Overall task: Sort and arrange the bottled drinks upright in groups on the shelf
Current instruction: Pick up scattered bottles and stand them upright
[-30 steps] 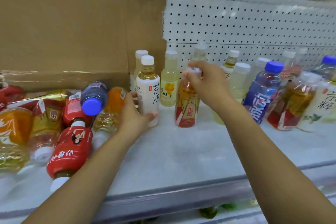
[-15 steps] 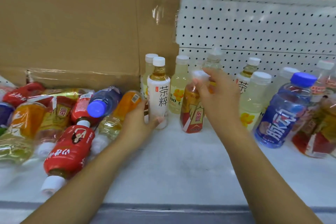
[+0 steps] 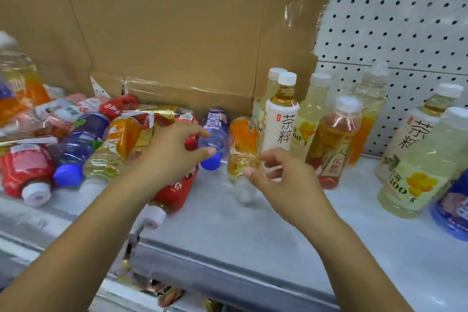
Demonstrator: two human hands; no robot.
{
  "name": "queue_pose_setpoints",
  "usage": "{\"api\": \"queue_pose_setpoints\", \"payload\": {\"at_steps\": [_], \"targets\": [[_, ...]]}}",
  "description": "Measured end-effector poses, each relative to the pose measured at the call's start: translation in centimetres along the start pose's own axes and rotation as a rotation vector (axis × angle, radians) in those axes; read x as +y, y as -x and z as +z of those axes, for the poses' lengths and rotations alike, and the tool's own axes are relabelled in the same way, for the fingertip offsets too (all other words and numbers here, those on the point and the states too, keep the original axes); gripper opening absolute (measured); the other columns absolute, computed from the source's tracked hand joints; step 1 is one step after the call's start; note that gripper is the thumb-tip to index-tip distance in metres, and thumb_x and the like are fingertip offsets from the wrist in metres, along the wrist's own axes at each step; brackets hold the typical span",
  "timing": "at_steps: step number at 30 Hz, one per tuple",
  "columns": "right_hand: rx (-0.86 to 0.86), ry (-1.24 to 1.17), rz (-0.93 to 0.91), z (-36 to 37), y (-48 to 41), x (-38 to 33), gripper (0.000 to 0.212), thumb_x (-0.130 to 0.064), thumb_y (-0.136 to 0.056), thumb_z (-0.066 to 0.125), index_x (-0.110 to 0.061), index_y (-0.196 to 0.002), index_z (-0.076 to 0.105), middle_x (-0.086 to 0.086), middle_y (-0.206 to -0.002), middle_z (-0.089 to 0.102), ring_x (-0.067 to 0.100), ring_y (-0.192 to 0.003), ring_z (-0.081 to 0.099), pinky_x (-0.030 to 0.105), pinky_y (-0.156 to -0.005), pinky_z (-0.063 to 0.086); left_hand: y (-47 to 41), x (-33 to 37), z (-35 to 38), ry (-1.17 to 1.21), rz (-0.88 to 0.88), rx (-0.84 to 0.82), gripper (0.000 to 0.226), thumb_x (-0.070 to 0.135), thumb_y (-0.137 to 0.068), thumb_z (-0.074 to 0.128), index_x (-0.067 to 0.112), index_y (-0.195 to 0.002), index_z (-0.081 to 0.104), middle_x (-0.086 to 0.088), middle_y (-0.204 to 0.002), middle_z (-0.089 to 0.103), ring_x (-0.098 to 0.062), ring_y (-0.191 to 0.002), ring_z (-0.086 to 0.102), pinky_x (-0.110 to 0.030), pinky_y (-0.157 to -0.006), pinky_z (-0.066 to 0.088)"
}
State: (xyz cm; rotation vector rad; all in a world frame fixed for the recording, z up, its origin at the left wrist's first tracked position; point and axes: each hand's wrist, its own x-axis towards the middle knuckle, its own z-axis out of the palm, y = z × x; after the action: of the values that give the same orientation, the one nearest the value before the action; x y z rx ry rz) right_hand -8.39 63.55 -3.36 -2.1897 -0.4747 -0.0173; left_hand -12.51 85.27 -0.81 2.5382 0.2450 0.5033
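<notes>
Right hand [image 3: 283,182], loose and empty, has left the amber bottle [image 3: 334,139] upright; left hand [image 3: 169,154] has shifted onto the blue-capped bottle [image 3: 215,134], grip unclear; next pick likely begins.

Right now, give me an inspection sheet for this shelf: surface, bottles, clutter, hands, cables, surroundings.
Surface: grey shelf, bare along the front middle.
Job's things: white-label tea bottle, pale yellow bottle and amber red-label bottle stand upright; blue-capped bottle, orange-label bottle and red-wrapped bottle lie in the pile at left.
Clutter: nothing seen.
Hands: left hand, fingers spread at the blue-capped bottle, not closed round it; right hand loosely curled beside the orange-label bottle, holding nothing.
Cables: nothing seen.
Surroundings: cardboard sheet behind the pile; white pegboard behind the upright bottles.
</notes>
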Motion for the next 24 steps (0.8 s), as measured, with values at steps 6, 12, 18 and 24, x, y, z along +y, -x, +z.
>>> {"api": "queue_pose_setpoints", "payload": {"at_steps": [6,12,18,24], "targets": [[-0.059,0.108,0.093,2.8,-0.2,-0.9,0.068,-0.057,-0.080,0.075,-0.036,-0.134,0.040,0.000,-0.131,0.051,0.021,-0.115,0.056,0.026,-0.077,0.046,-2.1,-1.5,-0.2,-0.167,0.152,-0.320,0.062,0.051,-0.078,0.078,0.034,-0.134,0.060,0.008,-0.150,0.047,-0.014,-0.132,0.046,-0.033,-0.105,0.042],[0.030,0.013,0.217,4.3,-0.1,-1.7,0.070,-0.048,-0.074,0.085,-0.037,-0.125,0.038,-0.013,-0.097,0.051,0.019,-0.090,0.066,0.029,-0.066,0.057,-5.4,-1.8,0.8,-0.351,0.368,-0.461,0.069,0.051,-0.078,0.078,0.034,-0.140,0.055,-0.003,-0.160,0.033,-0.028,-0.141,0.038,-0.039,-0.110,0.035],[0.155,-0.052,0.268,5.5,0.7,-2.1,0.059,-0.037,-0.081,0.081,-0.044,-0.125,0.042,-0.020,-0.091,0.053,0.005,-0.082,0.061,0.019,-0.061,0.052,-7.5,-2.5,1.6,-0.366,0.534,-0.498,0.066,0.056,-0.070,0.081,0.030,-0.127,0.062,0.001,-0.130,0.056,-0.023,-0.114,0.055,-0.035,-0.094,0.047],[0.282,-0.022,0.282,6.0,1.2,-2.3,0.061,-0.034,-0.082,0.080,-0.042,-0.135,0.051,-0.007,-0.112,0.059,0.005,-0.087,0.057,0.018,-0.064,0.048,-8.5,-3.5,0.8,-0.316,0.642,-0.500,0.054,0.050,-0.070,0.083,0.030,-0.119,0.070,0.008,-0.118,0.067,-0.016,-0.104,0.061,-0.037,-0.087,0.054]]}}
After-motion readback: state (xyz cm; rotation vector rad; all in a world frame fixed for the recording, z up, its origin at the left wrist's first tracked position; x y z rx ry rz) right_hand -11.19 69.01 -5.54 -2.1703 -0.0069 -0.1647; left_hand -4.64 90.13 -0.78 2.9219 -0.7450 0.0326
